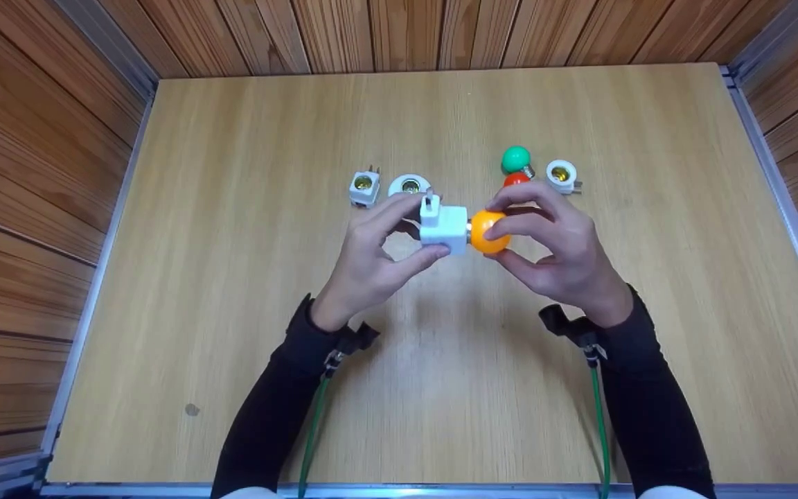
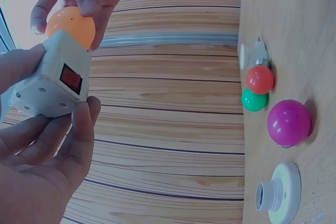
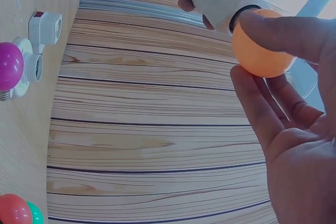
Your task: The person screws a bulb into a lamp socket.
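My left hand (image 1: 371, 260) grips a white plug-in lamp holder (image 1: 444, 229) between thumb and fingers. A red rocker switch (image 2: 71, 79) shows on one of its faces in the left wrist view. With thumb and fingertips, my right hand (image 1: 565, 249) holds an orange light bulb (image 1: 488, 239) by its globe. The bulb lies sideways, its metal base toward the holder's opening and partly inside it. Both are held up in front of me, above the table (image 1: 468, 388).
Toward the back are a green bulb (image 1: 515, 159), a red bulb (image 1: 515, 179), a white plug-in holder (image 1: 562, 168) at right, another holder (image 1: 364, 196) at left and a round-based socket (image 1: 397, 184). A purple bulb (image 2: 289, 123) lies near that socket. Green cables (image 1: 312, 430) trail from the wrists.
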Demonstrator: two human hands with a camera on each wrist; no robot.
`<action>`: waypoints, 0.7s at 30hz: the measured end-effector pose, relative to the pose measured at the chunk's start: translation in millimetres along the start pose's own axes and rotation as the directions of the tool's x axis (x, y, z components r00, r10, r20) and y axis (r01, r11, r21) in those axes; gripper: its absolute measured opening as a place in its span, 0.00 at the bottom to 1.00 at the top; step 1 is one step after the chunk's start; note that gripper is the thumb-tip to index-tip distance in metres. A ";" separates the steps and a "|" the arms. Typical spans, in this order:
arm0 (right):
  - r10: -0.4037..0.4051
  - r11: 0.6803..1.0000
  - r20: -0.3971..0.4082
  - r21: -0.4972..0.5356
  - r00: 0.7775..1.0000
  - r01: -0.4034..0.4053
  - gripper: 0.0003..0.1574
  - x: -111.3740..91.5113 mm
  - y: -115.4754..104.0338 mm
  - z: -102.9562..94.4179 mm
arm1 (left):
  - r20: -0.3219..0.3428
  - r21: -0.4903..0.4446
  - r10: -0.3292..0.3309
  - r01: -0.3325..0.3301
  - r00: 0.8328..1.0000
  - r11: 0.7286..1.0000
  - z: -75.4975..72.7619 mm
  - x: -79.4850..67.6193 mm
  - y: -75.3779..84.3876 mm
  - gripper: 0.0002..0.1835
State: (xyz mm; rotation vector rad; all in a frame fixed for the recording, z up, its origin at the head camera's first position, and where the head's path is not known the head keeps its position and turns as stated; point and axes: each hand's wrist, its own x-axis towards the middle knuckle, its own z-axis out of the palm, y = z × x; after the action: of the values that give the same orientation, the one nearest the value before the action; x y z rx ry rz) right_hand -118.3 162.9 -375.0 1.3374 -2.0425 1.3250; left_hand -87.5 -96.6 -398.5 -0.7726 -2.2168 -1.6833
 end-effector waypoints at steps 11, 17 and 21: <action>0.018 0.999 0.003 -0.052 1.000 -0.018 0.24 0.4 -0.1 -1.5 | 0.011 0.020 0.012 -0.013 1.000 1.000 -1.9 -0.7 -0.3 0.32; 0.051 0.995 0.001 -0.083 0.999 -0.051 0.23 0.2 -2.0 -1.0 | 0.011 0.036 0.012 -0.013 1.000 0.999 -2.2 -0.6 -0.6 0.32; 0.059 0.995 -0.003 -0.084 0.998 -0.059 0.22 -0.3 -2.3 -0.6 | 0.013 0.034 0.014 -0.015 1.000 0.999 -2.2 -0.6 -0.7 0.31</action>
State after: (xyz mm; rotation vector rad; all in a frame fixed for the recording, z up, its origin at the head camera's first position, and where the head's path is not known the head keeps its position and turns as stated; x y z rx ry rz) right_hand -116.2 163.3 -373.8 1.2496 -2.1281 1.2482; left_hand -87.6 -99.0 -398.8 -0.7909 -2.2366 -1.6339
